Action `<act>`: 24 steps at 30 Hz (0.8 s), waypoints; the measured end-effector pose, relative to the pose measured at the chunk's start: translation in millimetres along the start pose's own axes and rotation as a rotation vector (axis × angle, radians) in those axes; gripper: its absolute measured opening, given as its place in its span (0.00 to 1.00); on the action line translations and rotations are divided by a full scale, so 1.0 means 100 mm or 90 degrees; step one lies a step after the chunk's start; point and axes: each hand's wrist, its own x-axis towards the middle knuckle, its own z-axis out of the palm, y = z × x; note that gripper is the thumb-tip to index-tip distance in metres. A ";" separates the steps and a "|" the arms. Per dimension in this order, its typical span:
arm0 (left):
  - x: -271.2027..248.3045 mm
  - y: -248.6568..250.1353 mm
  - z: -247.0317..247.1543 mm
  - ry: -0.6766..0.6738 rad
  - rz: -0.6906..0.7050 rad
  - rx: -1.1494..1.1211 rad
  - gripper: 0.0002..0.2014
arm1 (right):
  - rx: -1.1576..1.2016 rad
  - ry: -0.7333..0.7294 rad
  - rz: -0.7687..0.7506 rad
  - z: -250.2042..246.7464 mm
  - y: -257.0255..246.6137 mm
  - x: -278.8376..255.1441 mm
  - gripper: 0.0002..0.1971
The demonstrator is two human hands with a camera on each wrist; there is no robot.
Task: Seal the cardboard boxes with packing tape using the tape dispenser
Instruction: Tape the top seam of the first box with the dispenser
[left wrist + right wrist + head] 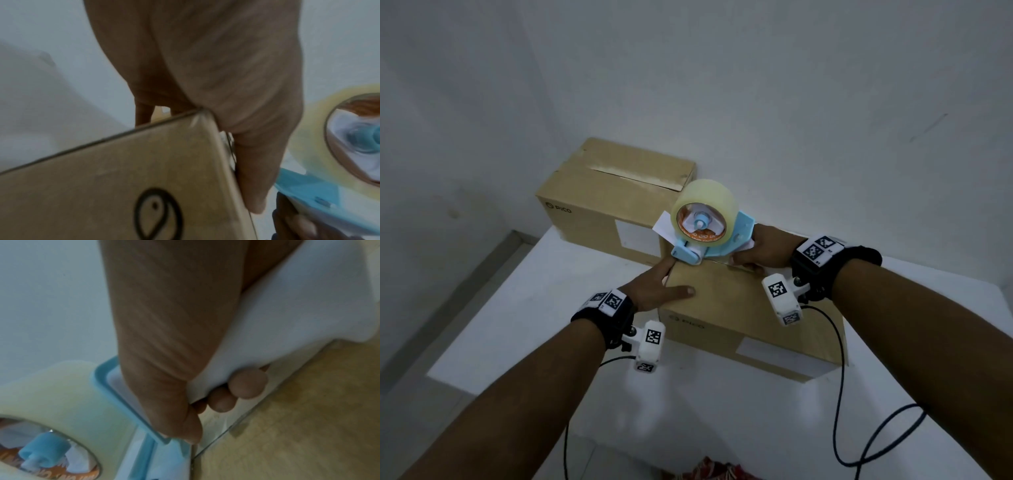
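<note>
The near cardboard box (743,315) lies on the white table (544,308), its flaps down. My left hand (671,279) braces its top-left corner, thumb flat on the top and straight fingers down the left end; the left wrist view shows that hand (242,113) against the box corner (123,178). My right hand (755,255) grips the white handle (287,318) of the blue tape dispenser (717,245). The dispenser carries a clear tape roll (705,202), and its front end sits at the left end of the box top. A second box (602,192) stands behind, its seam slightly open.
A white wall rises close behind both boxes. Black cables (839,377) trail from the wrist cameras across the table's right side. The table edge and grey floor (448,308) lie to the left. Red patterned cloth (709,469) shows at the bottom edge.
</note>
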 end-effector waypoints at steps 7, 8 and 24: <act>0.06 0.08 -0.06 -0.068 -0.061 0.062 0.41 | 0.004 -0.005 0.020 -0.07 0.07 -0.08 0.25; 0.06 0.10 -0.06 -0.073 -0.066 0.065 0.41 | 0.007 -0.005 0.023 -0.07 0.09 -0.10 0.24; 0.12 0.22 -0.01 -0.050 -0.027 0.309 0.51 | 0.034 0.019 0.078 -0.09 0.72 -0.60 0.27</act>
